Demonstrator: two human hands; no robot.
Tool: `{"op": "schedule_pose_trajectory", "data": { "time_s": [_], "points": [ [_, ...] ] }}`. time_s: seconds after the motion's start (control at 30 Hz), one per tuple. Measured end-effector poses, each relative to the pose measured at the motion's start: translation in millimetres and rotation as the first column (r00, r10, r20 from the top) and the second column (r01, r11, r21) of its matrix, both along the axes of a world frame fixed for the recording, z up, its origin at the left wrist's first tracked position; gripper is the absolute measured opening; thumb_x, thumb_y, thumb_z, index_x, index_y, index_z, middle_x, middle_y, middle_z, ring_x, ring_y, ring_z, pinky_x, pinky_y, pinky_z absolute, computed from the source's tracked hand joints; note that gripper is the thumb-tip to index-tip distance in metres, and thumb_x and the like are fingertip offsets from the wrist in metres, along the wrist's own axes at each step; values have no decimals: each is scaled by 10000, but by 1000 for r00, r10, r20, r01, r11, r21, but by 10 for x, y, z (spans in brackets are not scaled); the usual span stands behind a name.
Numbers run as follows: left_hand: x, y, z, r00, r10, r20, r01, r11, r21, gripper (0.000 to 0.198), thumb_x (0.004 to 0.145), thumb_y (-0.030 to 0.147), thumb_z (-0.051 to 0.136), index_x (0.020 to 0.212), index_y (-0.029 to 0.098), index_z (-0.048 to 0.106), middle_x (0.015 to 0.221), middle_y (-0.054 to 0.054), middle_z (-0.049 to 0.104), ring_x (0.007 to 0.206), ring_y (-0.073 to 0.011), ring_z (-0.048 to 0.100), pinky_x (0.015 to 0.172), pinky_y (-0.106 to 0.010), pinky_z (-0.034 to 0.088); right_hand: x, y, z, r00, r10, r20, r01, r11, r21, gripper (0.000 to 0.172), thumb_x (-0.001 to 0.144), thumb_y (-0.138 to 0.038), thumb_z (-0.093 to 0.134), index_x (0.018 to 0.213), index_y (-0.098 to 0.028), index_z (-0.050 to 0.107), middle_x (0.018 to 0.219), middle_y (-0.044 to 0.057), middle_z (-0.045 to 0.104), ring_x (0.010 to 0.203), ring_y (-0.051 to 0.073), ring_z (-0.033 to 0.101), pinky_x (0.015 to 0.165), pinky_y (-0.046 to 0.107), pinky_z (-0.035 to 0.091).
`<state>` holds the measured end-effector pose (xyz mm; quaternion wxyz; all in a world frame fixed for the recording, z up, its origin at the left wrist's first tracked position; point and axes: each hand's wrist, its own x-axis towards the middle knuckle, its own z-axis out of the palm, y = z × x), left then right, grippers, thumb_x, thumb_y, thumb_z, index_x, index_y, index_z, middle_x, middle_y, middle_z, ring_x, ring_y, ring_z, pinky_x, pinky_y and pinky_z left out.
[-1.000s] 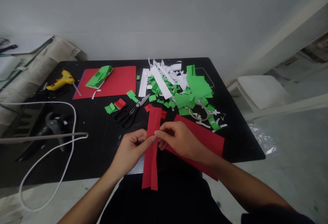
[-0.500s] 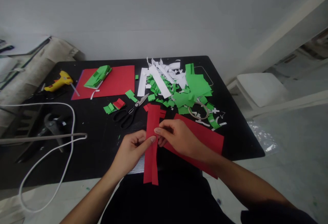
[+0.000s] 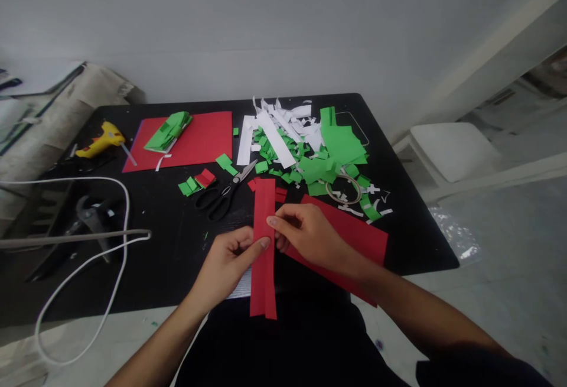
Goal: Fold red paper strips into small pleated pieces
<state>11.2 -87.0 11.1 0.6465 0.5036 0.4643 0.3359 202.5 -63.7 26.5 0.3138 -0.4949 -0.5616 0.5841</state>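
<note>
A long red paper strip (image 3: 263, 275), creased lengthwise, is held upright in front of me over the table's near edge. My left hand (image 3: 233, 257) pinches its left side, thumb lying across the front. Higher up, my right hand (image 3: 305, 233) grips the strip's right edge between thumb and fingers. Under my right forearm lies a larger red paper sheet (image 3: 354, 230). Just left of the strip's top rest black-handled scissors (image 3: 224, 195), blades partly apart. Small red paper pieces (image 3: 280, 194) show behind the strip.
Green paper scraps (image 3: 343, 150), white strips (image 3: 277, 139) and a tape ring (image 3: 344, 189) pile at the back right. A yellow glue gun (image 3: 104, 140), a red sheet (image 3: 204, 139) with folded green paper (image 3: 169, 131), pliers (image 3: 93, 221) and a white cable (image 3: 126, 210) occupy the left.
The strip's lower end has shifted slightly right, and its fold appears flatter. Both hands keep their pinch in nearly the same place.
</note>
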Motion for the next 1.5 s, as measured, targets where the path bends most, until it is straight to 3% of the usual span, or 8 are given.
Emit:
{"op": "schedule_pose_trajectory", "data": {
  "time_s": [0.33, 0.6, 0.93, 1.2, 1.5],
  "points": [
    [20, 13, -11, 1000, 5, 21, -5, 1000, -9, 309, 879, 397, 772, 704, 155, 694, 617, 23, 621, 583, -101, 556, 587, -190, 471, -9, 4, -15, 997, -75, -17, 75, 997, 33, 274, 968, -324, 651, 734, -182, 638, 625, -16, 657, 559, 137, 682, 555, 231, 532],
    [4, 26, -13, 1000, 30, -2, -30, 1000, -5, 329, 888, 460, 761, 759, 159, 740, 678, -13, 699, 628, -140, 632, 632, -233, 528, 4, -28, -13, 998, 26, -49, -30, 995, -91, 238, 957, -314, 663, 778, -158, 682, 661, 7, 693, 562, 132, 681, 560, 230, 547],
    [-5, 24, -12, 993, -47, 104, 48, 999, -14, 246, 950, 397, 720, 927, 168, 807, 818, -36, 766, 691, -135, 643, 731, -242, 554, -8, -27, 9, 999, -2, -34, 1, 1000, -29, 258, 956, -328, 657, 751, -172, 672, 628, -6, 670, 567, 130, 666, 561, 223, 527],
    [5, 48, 14, 994, -76, 72, 74, 997, 33, 210, 969, 351, 698, 929, 176, 808, 749, -7, 712, 659, -113, 583, 719, -221, 525, 16, -42, -19, 1000, -20, -21, 20, 1000, 12, 242, 956, -342, 649, 782, -178, 684, 638, 3, 677, 583, 149, 672, 584, 251, 536],
    [-31, 44, -6, 993, -116, 17, 115, 992, 47, 243, 981, 372, 671, 972, 157, 785, 817, -23, 728, 726, -135, 603, 724, -235, 499, 15, -42, -13, 999, -38, -34, 38, 999, 4, 224, 953, -331, 653, 790, -179, 682, 647, 3, 681, 591, 156, 681, 590, 259, 549]
  ]
}}
